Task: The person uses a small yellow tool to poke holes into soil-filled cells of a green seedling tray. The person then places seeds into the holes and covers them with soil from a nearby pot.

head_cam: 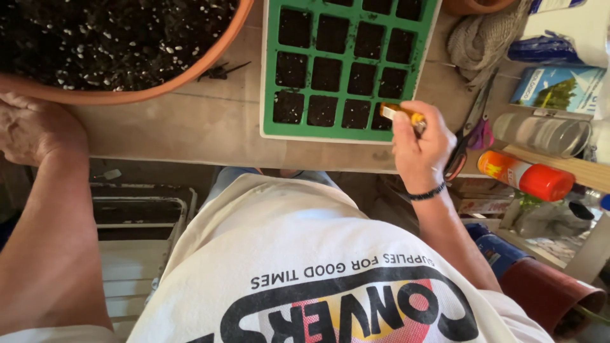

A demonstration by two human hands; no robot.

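a: what's the right hand (416, 143) got?
b: fingers pinched round a small orange tool (400, 114), tip over the green seed tray's (272, 76) near-right soil cell.
a: left hand (35, 130)?
b: gripping the terracotta pot's (159, 89) rim.

Left hand (35, 130): at far left, loosely curled, knuckles up, fingers tucked out of sight. Left forearm bare, running down and slightly right toward lower frame edge. Right hand (419, 143): raised ahead of torso, back of hand facing camera, fingers (406, 121) pinched together around small object. Dark band on right wrist. Right forearm bare, angling down and right.
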